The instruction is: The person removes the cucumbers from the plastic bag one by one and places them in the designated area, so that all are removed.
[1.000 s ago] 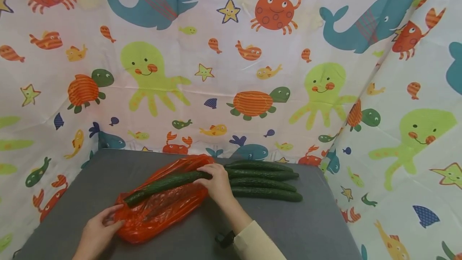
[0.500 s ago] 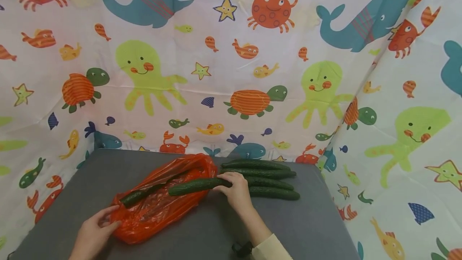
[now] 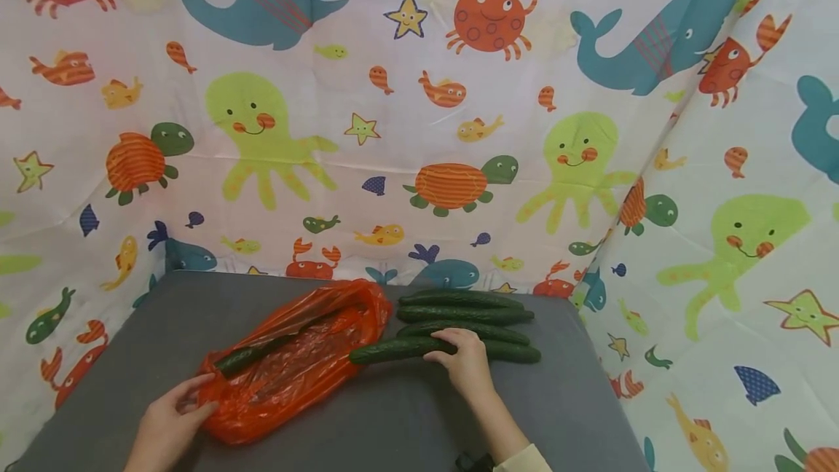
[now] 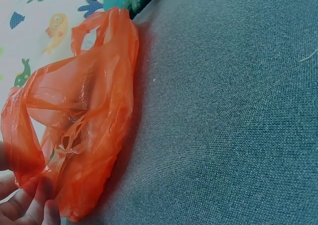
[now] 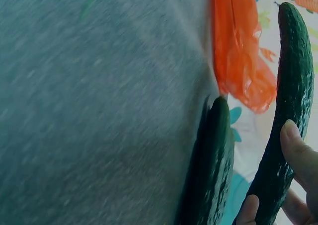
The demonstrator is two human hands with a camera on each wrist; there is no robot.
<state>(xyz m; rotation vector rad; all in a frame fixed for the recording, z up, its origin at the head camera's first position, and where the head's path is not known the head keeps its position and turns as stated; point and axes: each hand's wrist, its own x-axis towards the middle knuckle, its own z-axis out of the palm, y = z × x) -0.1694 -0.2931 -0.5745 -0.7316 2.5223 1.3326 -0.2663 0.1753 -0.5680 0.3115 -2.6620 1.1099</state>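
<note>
In my right hand I hold a dark green cucumber between thumb and fingers, its left end near the bag's right side. In the right wrist view this cucumber is lifted apart from another cucumber lying on the table. My left hand pinches the near left edge of an orange-red plastic bag; the left wrist view has its fingertips partly behind the thin plastic. One cucumber lies in the bag, its near end showing at the mouth.
Several cucumbers lie side by side right of the bag. All rests on a grey table. A white curtain with sea animals encloses the back and sides.
My right hand has drawn the cucumber rightward off the bag, over to the front of the row. Another cucumber in the bag came into sight. The left hand stays at the bag's edge.
</note>
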